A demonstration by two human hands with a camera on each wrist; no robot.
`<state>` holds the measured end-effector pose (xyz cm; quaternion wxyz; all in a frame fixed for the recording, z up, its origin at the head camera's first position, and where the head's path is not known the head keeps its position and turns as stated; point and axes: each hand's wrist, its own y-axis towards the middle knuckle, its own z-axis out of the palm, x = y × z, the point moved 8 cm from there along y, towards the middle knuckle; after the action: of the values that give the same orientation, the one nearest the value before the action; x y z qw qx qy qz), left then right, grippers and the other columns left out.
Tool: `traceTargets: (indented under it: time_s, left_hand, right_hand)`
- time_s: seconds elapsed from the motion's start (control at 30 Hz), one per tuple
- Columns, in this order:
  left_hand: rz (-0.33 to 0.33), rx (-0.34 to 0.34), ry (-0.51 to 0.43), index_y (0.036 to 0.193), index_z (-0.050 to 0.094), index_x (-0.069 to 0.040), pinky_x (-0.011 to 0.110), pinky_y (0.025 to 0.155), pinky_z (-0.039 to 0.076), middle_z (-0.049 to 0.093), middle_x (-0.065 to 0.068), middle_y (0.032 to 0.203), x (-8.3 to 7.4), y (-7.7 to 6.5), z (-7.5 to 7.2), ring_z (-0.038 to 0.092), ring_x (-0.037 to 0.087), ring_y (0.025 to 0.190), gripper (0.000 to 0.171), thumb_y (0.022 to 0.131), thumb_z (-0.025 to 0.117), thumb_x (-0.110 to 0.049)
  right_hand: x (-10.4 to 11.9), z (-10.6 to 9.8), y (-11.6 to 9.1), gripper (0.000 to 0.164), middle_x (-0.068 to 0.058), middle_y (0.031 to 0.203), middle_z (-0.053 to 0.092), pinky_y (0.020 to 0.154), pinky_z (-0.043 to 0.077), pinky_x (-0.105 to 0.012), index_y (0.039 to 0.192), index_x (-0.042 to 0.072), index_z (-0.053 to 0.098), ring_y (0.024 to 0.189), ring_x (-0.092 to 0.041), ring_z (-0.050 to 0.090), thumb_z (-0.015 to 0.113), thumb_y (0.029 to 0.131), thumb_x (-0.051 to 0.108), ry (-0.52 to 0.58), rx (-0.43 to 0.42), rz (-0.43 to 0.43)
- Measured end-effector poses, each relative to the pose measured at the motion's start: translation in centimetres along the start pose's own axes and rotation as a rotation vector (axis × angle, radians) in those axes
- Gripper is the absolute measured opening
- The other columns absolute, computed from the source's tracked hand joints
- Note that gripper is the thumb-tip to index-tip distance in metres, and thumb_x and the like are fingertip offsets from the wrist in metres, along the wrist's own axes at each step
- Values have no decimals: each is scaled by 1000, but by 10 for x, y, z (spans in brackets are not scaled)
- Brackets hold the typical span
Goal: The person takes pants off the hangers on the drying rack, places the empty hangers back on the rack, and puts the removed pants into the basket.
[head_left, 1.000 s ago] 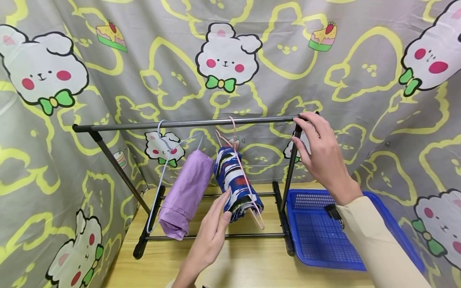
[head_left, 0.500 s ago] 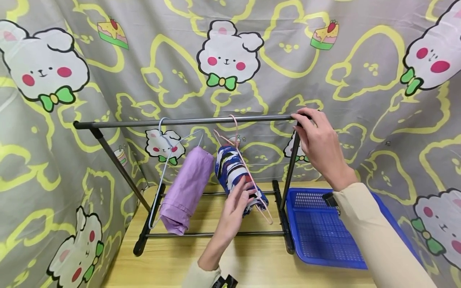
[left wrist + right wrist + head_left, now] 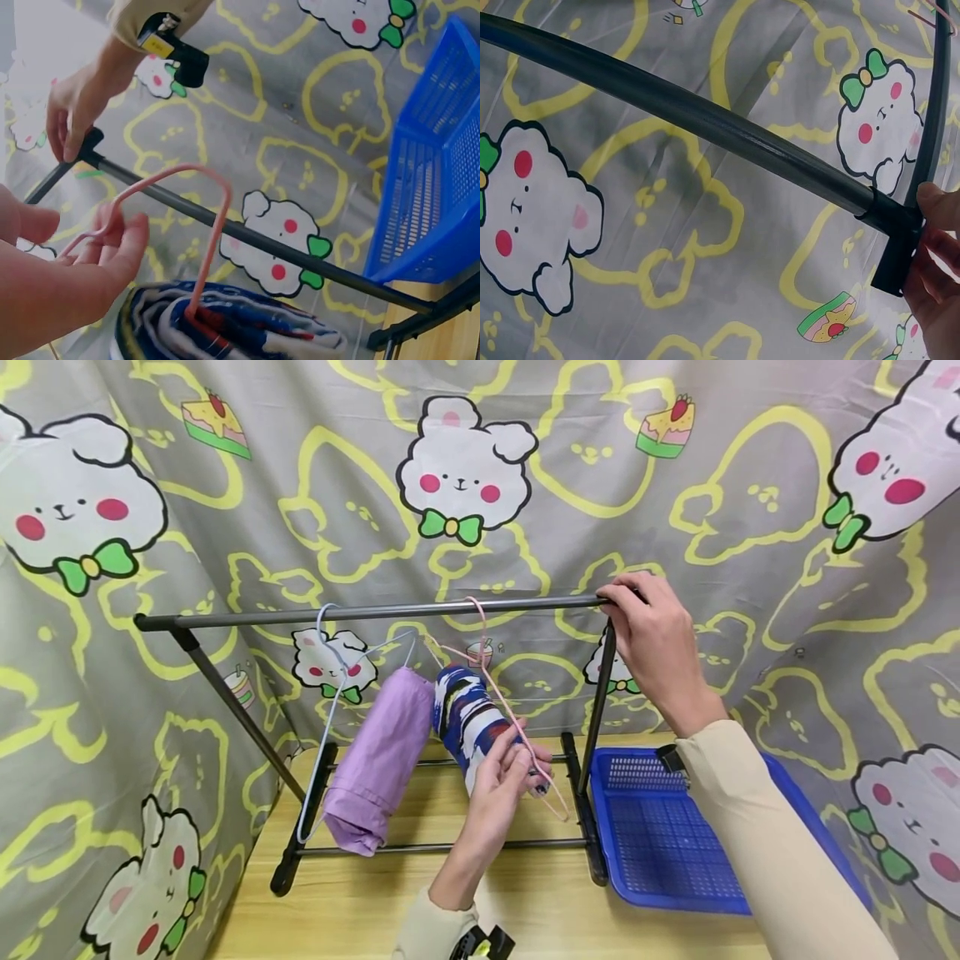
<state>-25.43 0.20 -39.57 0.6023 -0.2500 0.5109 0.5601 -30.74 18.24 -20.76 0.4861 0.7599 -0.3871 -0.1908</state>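
On the clothes rack's top bar hangs a pink wire hanger with a rolled blue, white and red patterned garment over it. My left hand is at the hanger's lower end, fingers bent around the wire. In the left wrist view, the pink wire crosses those fingers while the thumb stands apart. The hand covers part of the garment's lower end. My right hand grips the rack's upper right corner, where the right wrist view shows thumb and fingers on the black corner joint.
A light blue hanger with a rolled purple garment hangs on the bar's left. To the rack's right, a blue perforated basket stands on the wooden table. A printed grey curtain encloses the back and sides.
My left hand has moved right across the patterned garment to the pink hanger's wire, and its fingers have bent around it. The hanger has swung slightly right. My right hand stays at the corner.
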Motion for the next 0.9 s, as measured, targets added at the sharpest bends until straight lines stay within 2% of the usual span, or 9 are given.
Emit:
traceTargets:
  time_s: [0.1,0.23,0.4,0.63,0.8,0.9]
  left_hand:
    - [12,-54,-23,152,41,-4,31,79,59,60,16,106,-2,-1,-3,65,18,82,43,110,41,-3]
    - [13,-110,-32,147,47,-2,26,66,57,54,13,102,-4,-3,-7,55,17,77,40,108,39,4]
    - [-8,-178,-11,145,52,-4,22,61,51,50,10,97,-5,-6,-14,49,14,76,39,109,39,1]
    - [-13,-345,-15,140,60,1,18,51,42,47,6,83,-4,-14,-32,45,11,66,34,109,47,-4]
    - [9,-421,5,137,62,2,16,45,33,42,4,79,-5,-18,-42,39,10,65,33,109,48,-7]
    - [49,-473,82,134,66,1,16,42,31,41,2,77,-7,-22,-48,38,7,57,32,109,50,-11]
  right_hand:
    - [0,1,2,11,-16,108,68,88,52,-50,106,0,74,101,-36,60,66,99,1,-5,-5,2]
    - [0,2,3,10,-15,106,68,89,52,-50,104,0,74,98,-36,60,66,98,1,-4,-14,5]
    - [0,1,4,10,-15,105,68,87,52,-50,104,0,74,96,-36,60,66,99,2,2,-22,14]
    - [0,0,4,11,-15,105,68,83,52,-49,105,0,75,96,-35,60,66,99,3,-1,-28,14]
    - [-1,2,4,11,-15,106,68,83,53,-50,105,1,75,97,-35,60,66,99,3,-4,-25,20]
    - [-1,4,3,12,-14,106,68,83,53,-50,105,1,75,97,-34,60,66,99,4,-5,-20,22]
